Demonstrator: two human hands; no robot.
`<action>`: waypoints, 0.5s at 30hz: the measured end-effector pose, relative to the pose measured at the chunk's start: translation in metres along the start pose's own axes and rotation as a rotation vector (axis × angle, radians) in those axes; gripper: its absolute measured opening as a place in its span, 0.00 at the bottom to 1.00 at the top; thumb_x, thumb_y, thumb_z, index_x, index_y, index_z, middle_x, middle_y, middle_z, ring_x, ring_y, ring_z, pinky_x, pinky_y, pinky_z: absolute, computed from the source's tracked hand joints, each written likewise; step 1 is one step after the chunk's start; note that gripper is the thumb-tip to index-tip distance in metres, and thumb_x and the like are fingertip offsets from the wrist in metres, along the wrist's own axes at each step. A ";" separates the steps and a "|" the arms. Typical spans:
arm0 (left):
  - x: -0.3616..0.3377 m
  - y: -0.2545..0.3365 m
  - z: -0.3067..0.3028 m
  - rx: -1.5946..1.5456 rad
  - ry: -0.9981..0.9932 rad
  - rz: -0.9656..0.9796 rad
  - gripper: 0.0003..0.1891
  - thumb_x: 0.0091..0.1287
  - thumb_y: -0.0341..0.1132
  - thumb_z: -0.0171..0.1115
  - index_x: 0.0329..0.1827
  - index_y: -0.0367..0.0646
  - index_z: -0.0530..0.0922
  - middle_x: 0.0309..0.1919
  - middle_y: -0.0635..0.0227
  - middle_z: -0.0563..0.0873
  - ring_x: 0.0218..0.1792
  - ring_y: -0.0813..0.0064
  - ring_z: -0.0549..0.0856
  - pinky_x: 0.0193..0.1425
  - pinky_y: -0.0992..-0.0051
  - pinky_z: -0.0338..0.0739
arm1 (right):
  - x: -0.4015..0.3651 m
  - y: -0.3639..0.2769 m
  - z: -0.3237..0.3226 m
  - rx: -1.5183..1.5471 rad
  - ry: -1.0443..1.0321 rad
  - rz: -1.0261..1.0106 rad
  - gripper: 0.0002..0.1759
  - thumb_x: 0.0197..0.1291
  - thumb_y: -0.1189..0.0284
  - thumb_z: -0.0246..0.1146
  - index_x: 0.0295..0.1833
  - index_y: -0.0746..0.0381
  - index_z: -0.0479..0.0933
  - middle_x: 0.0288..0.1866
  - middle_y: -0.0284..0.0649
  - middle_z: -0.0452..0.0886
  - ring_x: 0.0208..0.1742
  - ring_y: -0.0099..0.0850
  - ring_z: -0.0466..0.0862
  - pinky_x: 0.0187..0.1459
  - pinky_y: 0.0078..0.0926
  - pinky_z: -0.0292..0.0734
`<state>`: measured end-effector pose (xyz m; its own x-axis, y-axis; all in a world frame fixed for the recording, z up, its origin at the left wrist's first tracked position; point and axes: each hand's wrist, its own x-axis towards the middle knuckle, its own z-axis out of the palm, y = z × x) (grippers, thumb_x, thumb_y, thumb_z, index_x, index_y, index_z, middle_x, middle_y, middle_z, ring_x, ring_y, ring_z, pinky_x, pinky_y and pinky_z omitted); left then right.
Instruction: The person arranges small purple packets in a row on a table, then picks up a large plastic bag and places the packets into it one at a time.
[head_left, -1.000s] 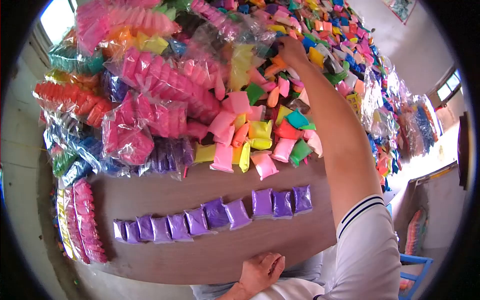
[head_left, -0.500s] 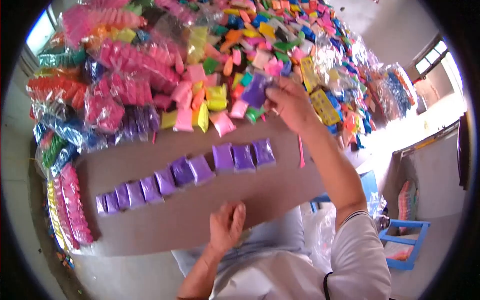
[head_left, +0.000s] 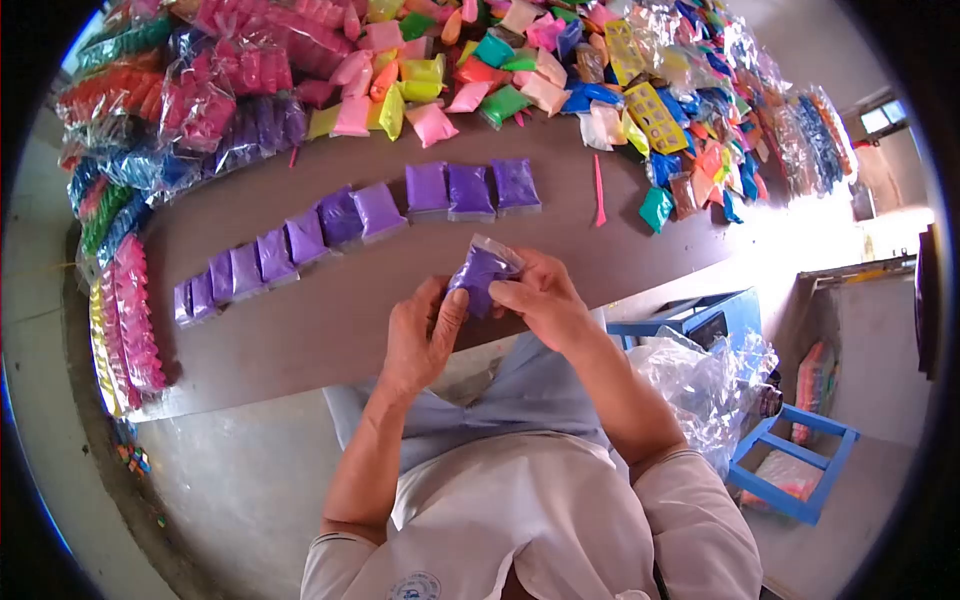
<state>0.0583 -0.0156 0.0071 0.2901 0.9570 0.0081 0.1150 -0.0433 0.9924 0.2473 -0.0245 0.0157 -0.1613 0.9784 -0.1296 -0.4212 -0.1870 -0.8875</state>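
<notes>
A purple packet [head_left: 481, 272] in clear wrap is held between both hands above the table's front edge. My left hand [head_left: 424, 335] grips its lower left side, thumb on top. My right hand [head_left: 540, 300] pinches its right side between thumb and fingers. Beyond them, a row of purple packets [head_left: 303, 237] slants across the brown table [head_left: 400, 290], smaller at the left end. Three larger purple packets [head_left: 470, 190] lie at the row's right end, slightly apart from the others.
A heap of colourful packets [head_left: 500, 103] covers the table's far side. Bundled pink packets [head_left: 137, 315] lie at the left edge. A pink stick [head_left: 599, 190] rests right of the row. Blue stools [head_left: 793, 463] and clear plastic [head_left: 690, 385] are at the lower right.
My right hand has come back from the heap with the purple packet, and my left hand has met it and taken hold too. The view has tilted downward.
</notes>
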 end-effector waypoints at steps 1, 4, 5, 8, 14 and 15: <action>-0.001 0.000 -0.001 0.000 -0.001 -0.001 0.18 0.77 0.45 0.57 0.45 0.35 0.80 0.22 0.67 0.81 0.25 0.80 0.77 0.30 0.74 0.71 | 0.000 -0.002 0.001 -0.076 0.011 0.050 0.17 0.67 0.71 0.66 0.59 0.65 0.78 0.42 0.32 0.83 0.40 0.19 0.80 0.42 0.19 0.78; -0.001 -0.001 -0.003 0.105 -0.037 0.016 0.18 0.77 0.45 0.56 0.44 0.35 0.79 0.21 0.65 0.81 0.24 0.78 0.78 0.30 0.73 0.72 | 0.002 0.001 0.007 -0.157 0.022 0.049 0.16 0.65 0.70 0.67 0.55 0.65 0.79 0.39 0.30 0.83 0.38 0.18 0.79 0.40 0.18 0.77; 0.000 -0.001 -0.003 0.137 -0.042 0.031 0.18 0.77 0.46 0.56 0.44 0.35 0.79 0.21 0.65 0.81 0.24 0.77 0.78 0.30 0.73 0.72 | 0.003 0.003 0.009 -0.164 0.022 -0.001 0.15 0.65 0.69 0.68 0.54 0.65 0.80 0.38 0.30 0.83 0.37 0.17 0.79 0.39 0.18 0.76; 0.001 -0.001 -0.005 0.142 -0.046 0.045 0.17 0.77 0.45 0.56 0.44 0.36 0.79 0.21 0.65 0.80 0.23 0.76 0.77 0.29 0.72 0.72 | 0.008 0.013 0.012 -0.284 0.086 -0.088 0.13 0.66 0.68 0.67 0.52 0.64 0.80 0.38 0.30 0.83 0.38 0.17 0.80 0.41 0.18 0.77; -0.001 -0.011 -0.006 0.067 -0.048 0.087 0.16 0.77 0.44 0.56 0.43 0.37 0.78 0.21 0.66 0.79 0.22 0.76 0.76 0.28 0.72 0.71 | 0.005 0.005 0.013 -0.224 0.042 0.062 0.13 0.66 0.66 0.67 0.48 0.64 0.80 0.36 0.27 0.81 0.35 0.14 0.76 0.36 0.18 0.75; -0.002 -0.011 -0.005 0.105 -0.065 0.072 0.17 0.77 0.44 0.56 0.42 0.37 0.77 0.21 0.66 0.79 0.23 0.77 0.76 0.28 0.73 0.70 | 0.005 0.009 0.013 -0.223 0.044 0.062 0.13 0.66 0.66 0.67 0.48 0.64 0.80 0.36 0.27 0.81 0.35 0.14 0.76 0.36 0.18 0.75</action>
<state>0.0514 -0.0151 -0.0029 0.3621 0.9297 0.0671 0.1896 -0.1439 0.9713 0.2316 -0.0223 0.0130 -0.1395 0.9694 -0.2021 -0.2036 -0.2278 -0.9522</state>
